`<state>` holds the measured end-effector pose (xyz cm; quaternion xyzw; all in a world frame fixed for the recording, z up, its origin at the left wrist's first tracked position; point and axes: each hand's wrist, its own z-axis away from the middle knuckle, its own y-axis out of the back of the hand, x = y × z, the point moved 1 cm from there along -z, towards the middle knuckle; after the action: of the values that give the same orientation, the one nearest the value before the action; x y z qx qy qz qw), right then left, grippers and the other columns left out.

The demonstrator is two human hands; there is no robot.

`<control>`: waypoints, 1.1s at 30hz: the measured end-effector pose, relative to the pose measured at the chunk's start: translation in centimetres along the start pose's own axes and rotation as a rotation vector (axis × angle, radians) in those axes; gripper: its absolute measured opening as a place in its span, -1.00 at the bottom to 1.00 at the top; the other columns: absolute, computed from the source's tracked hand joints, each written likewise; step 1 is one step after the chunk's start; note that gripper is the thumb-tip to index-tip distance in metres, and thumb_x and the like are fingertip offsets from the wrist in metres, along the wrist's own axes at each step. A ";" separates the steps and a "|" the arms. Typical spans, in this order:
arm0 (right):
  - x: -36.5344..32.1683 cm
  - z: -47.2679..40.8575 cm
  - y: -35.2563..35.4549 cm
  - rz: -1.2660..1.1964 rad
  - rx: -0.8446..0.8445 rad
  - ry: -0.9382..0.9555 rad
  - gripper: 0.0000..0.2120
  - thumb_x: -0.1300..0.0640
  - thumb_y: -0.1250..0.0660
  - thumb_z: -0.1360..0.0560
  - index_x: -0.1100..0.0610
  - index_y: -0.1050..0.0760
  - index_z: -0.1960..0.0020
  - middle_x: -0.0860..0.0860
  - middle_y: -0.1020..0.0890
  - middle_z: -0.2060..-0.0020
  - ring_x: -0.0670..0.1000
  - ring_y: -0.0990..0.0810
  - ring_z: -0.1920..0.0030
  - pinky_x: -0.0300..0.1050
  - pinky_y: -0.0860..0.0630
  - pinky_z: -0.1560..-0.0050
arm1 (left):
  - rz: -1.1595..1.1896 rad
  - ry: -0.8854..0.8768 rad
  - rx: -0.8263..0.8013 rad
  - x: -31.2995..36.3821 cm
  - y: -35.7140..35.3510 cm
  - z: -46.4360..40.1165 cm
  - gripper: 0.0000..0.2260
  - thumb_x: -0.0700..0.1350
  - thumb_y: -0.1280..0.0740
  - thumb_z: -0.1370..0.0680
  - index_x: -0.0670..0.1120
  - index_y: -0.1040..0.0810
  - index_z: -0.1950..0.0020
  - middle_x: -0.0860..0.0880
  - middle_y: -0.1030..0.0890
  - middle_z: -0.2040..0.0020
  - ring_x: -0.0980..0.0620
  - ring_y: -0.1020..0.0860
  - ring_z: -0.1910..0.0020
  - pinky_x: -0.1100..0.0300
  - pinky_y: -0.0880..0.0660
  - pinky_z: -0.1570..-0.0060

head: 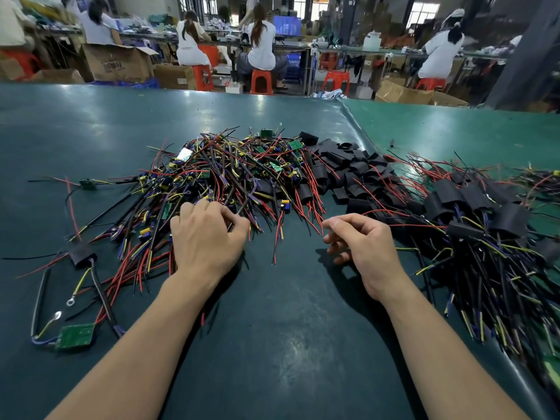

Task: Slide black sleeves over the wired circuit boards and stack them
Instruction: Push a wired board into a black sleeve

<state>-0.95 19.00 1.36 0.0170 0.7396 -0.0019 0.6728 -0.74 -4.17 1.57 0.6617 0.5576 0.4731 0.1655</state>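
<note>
Where wires (230,180) heap, left grip (206,234) atop.

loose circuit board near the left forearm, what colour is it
Green, seen in the head view: the circuit board.

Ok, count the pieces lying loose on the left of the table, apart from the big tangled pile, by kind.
Bare green boards: 2, one far, one near
Board in a black sleeve: 1
Total: 3
</note>
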 end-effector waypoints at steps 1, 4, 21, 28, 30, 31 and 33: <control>0.0 0.0 0.0 -0.003 0.003 0.001 -0.88 0.20 -0.37 -0.55 0.16 -0.66 0.12 0.04 -0.65 0.35 -0.05 -0.57 0.40 -0.24 -0.46 0.47 | 0.084 -0.039 0.051 0.2 0.3 0.1 -0.85 -0.05 -0.32 -0.54 -0.11 -0.60 0.13 -0.09 -0.61 0.11 -0.18 -0.49 0.05 -0.01 -0.37 0.01; 0.1 0.1 -0.4 0.077 0.113 0.154 -0.85 0.24 -0.36 -0.56 0.04 -0.60 -0.05 0.04 -0.64 0.24 -0.01 -0.59 0.38 -0.26 -0.49 0.45 | 0.285 -0.189 0.136 0.9 1.3 0.5 -0.88 -0.06 -0.34 -0.55 -0.08 -0.61 0.10 0.00 -0.63 0.22 -0.09 -0.57 0.27 0.11 -0.44 0.23; -0.1 -0.4 -0.1 -0.174 0.395 0.183 -0.73 0.05 -0.19 -0.67 0.10 -0.58 0.09 0.07 -0.65 0.30 0.01 -0.64 0.39 -0.17 -0.53 0.50 | 0.596 -0.670 -0.112 3.6 1.5 3.3 -0.64 0.15 -0.31 -0.54 -0.06 -0.55 -0.21 0.12 -0.59 0.20 0.13 -0.51 0.30 0.28 -0.46 0.28; -0.4 -0.2 0.6 -0.227 0.423 0.174 -0.67 -0.07 -0.21 -0.64 0.15 -0.54 0.11 0.06 -0.61 0.49 -0.05 -0.46 0.63 -0.30 -0.30 0.66 | 0.248 -0.490 -0.058 2.8 0.6 2.5 -0.84 0.05 -0.37 -0.54 0.00 -0.65 0.13 0.15 -0.62 0.22 0.05 -0.50 0.16 0.11 -0.52 0.29; -0.6 0.0 0.6 -0.232 0.409 0.160 -0.64 -0.12 -0.23 -0.62 0.12 -0.55 0.17 0.06 -0.61 0.49 -0.03 -0.48 0.62 -0.29 -0.31 0.66 | 0.215 -0.429 -0.051 2.2 0.5 2.0 -0.86 0.03 -0.39 -0.54 -0.01 -0.65 0.13 0.12 -0.63 0.19 0.03 -0.50 0.13 0.08 -0.52 0.23; -0.7 0.1 0.5 -0.233 0.407 0.143 -0.61 -0.16 -0.23 -0.60 0.09 -0.56 0.23 0.05 -0.59 0.52 -0.03 -0.48 0.62 -0.29 -0.31 0.66 | 0.223 -0.418 -0.042 2.0 0.4 1.9 -0.86 0.00 -0.39 -0.54 -0.03 -0.65 0.15 0.10 -0.64 0.20 0.01 -0.51 0.14 0.06 -0.52 0.22; -0.8 0.3 0.4 -0.247 0.416 0.109 -0.55 -0.22 -0.24 -0.57 0.06 -0.56 0.32 -0.01 -0.50 0.60 -0.05 -0.45 0.64 -0.28 -0.30 0.66 | 0.243 -0.406 -0.023 1.8 0.5 1.8 -0.86 -0.04 -0.38 -0.53 -0.06 -0.65 0.17 0.08 -0.64 0.22 -0.01 -0.51 0.16 0.05 -0.52 0.21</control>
<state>-0.57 19.38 2.15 0.0648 0.7549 -0.2355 0.6087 0.88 -2.13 1.85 0.8036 0.4238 0.3530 0.2236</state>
